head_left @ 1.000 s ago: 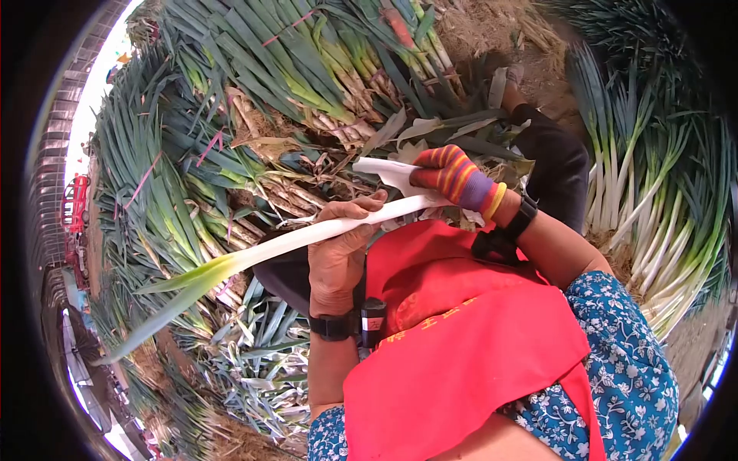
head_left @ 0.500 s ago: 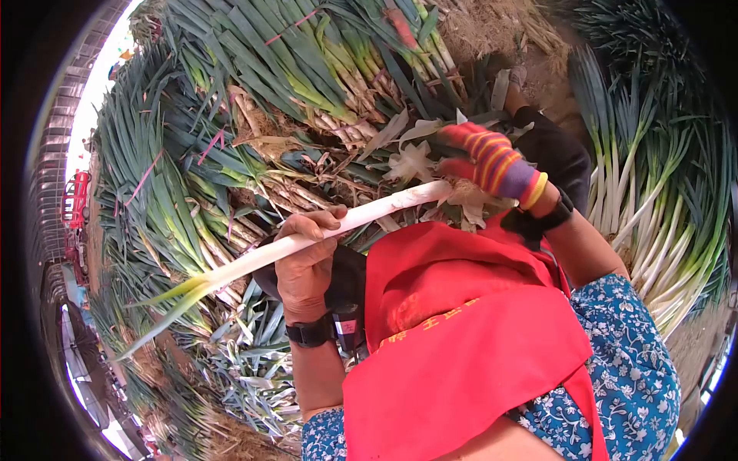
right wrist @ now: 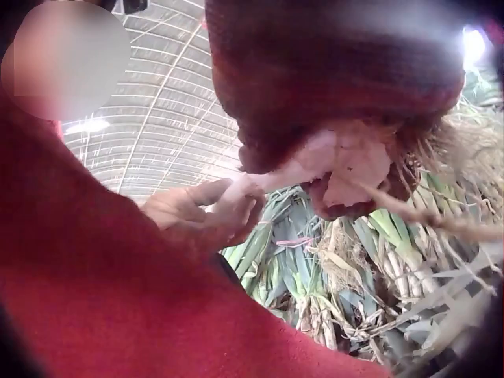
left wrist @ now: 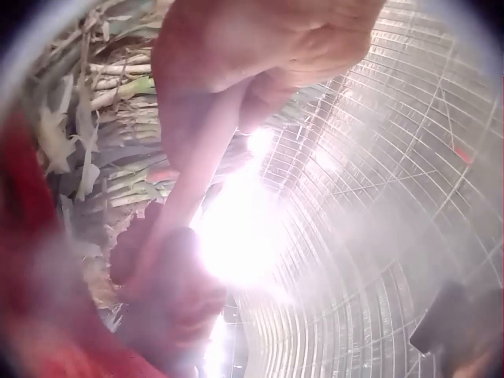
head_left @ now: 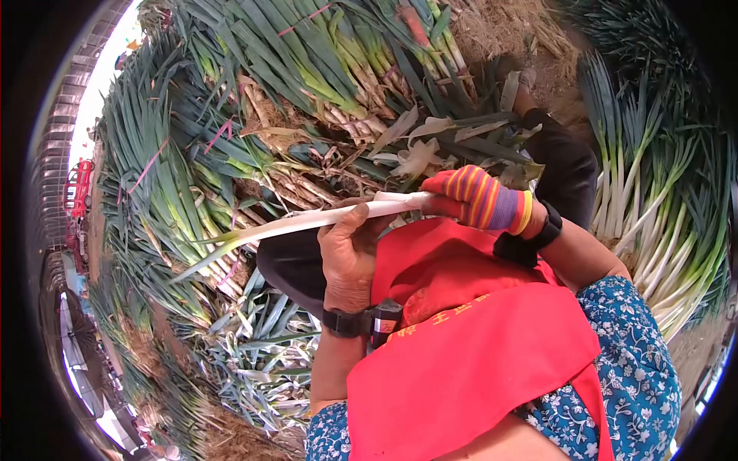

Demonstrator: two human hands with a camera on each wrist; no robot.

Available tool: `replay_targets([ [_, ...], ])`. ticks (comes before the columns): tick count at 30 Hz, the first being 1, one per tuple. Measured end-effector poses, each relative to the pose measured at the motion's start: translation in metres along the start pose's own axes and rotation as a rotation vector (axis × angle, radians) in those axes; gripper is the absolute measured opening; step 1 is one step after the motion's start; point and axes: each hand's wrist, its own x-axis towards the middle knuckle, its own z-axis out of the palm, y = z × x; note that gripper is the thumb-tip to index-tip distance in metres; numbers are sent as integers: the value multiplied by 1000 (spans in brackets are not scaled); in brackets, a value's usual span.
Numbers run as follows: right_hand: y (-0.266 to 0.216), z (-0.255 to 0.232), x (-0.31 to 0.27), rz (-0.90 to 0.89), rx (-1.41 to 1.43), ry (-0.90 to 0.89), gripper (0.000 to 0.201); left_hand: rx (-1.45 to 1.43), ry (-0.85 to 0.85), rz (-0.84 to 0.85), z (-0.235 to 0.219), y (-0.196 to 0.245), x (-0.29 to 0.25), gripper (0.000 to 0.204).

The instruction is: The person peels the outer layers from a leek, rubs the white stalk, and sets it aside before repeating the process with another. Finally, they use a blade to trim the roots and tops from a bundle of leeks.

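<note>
A long green onion (head_left: pixel 284 227) with a white stalk and pale green leaf tip lies across my lap, its leaf end pointing left. My bare left hand (head_left: pixel 347 257) grips the stalk near its middle, thumb on top. At the root end, my right hand (head_left: pixel 483 200) in a striped glove curls round the stalk, hiding most of that end in the head view. From the right wrist, a loose pale skin (right wrist: pixel 358 169) shows under the glove, with thin roots (right wrist: pixel 425 213) beside it. The left wrist view is partly washed out by glare.
Bundles of green onions (head_left: pixel 307 61) tied with pink string lie ahead and to the left. Peeled white-stalked green onions (head_left: pixel 626 169) are laid out at the right. Stripped leaves (head_left: pixel 419 157) are heaped before my knees, more trimmings (head_left: pixel 265 361) at lower left. A red apron (head_left: pixel 469 338) covers my lap.
My right hand first held a white strip pulled off the stalk, then was apart from the onion near its root end, and now grips that end. My left hand moved left, then back right.
</note>
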Motion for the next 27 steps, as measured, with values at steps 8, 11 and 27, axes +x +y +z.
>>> replay_targets([
  [8,6,2,5,545,756,20,24,28,-116,155,7,0,-4,15],
  [11,25,6,4,250,480,173,21,111,-192,188,18,-3,-10,19],
  [27,-9,-7,24,187,-103,-20,58,171,-207,202,7,5,-1,20],
])
